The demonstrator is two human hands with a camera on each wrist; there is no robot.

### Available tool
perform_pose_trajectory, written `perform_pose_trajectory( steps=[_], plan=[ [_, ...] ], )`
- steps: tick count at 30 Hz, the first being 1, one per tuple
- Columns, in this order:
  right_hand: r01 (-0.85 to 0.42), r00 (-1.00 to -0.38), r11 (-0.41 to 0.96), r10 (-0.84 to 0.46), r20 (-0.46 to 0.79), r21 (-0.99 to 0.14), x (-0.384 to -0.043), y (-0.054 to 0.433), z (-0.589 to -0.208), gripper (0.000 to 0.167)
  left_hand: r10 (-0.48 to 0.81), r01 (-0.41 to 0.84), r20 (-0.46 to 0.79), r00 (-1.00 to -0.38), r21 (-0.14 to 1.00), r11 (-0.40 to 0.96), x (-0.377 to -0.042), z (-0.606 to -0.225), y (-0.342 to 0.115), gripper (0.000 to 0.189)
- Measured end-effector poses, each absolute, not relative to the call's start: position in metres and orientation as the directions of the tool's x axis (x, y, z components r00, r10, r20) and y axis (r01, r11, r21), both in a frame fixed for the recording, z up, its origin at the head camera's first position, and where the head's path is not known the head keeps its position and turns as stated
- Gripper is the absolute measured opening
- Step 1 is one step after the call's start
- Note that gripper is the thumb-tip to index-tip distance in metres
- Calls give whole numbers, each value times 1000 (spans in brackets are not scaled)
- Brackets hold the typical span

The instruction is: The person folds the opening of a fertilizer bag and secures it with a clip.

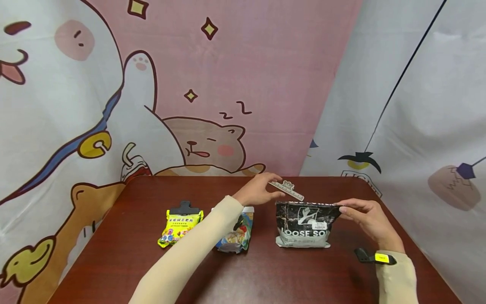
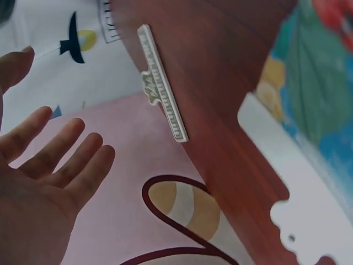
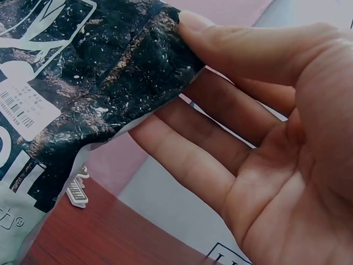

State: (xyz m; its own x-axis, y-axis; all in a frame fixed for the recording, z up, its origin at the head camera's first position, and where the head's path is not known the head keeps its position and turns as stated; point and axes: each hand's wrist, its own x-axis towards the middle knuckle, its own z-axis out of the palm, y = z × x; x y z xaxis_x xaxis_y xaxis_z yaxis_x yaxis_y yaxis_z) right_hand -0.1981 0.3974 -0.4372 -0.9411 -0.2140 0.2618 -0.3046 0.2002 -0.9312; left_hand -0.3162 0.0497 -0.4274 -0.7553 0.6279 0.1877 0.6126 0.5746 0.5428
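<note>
My right hand (image 1: 366, 217) pinches the upper right corner of a black and white bag (image 1: 303, 226) printed "LOOSE SO". The right wrist view shows the thumb in front of that corner, with fingers behind it. My left hand (image 1: 260, 190) reaches over the far part of the table, its fingers spread and holding nothing in the left wrist view. Just beyond those fingers lies a pale, ruler-like bag clip (image 2: 162, 85) near the table's back edge. It stands apart from the hand and behind the black bag's top left.
Left of the black bag, a colourful bag (image 1: 235, 234) with a white clip (image 2: 298, 182) is partly hidden by my left sleeve. Farther left stands a yellow bag (image 1: 180, 226) with a black clip (image 1: 184, 207). A cartoon-printed cloth (image 1: 258, 84) hangs behind the brown table (image 1: 288, 278).
</note>
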Motion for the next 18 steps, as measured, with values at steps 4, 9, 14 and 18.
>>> perform_pose_trajectory(
  steps=[4, 9, 14, 18],
  plan=[
    [-329, -926, 150, -243, 288, -932, -199, 399, -440, 23, 656, 655, 185, -732, 456, 603, -325, -429, 53, 53],
    [-342, -919, 110, -248, 307, -933, -200, 399, -442, 22, 678, 674, 151, -720, 387, 630, -337, -430, 59, 56],
    [-337, -920, 108, -246, 303, -935, -201, 398, -441, 22, 698, 687, 95, -710, 311, 657, -345, -430, 64, 62],
    [-330, -923, 94, -243, 299, -939, -201, 398, -441, 22, 715, 703, 75, -695, 276, 655, -351, -433, 69, 64]
  ],
)
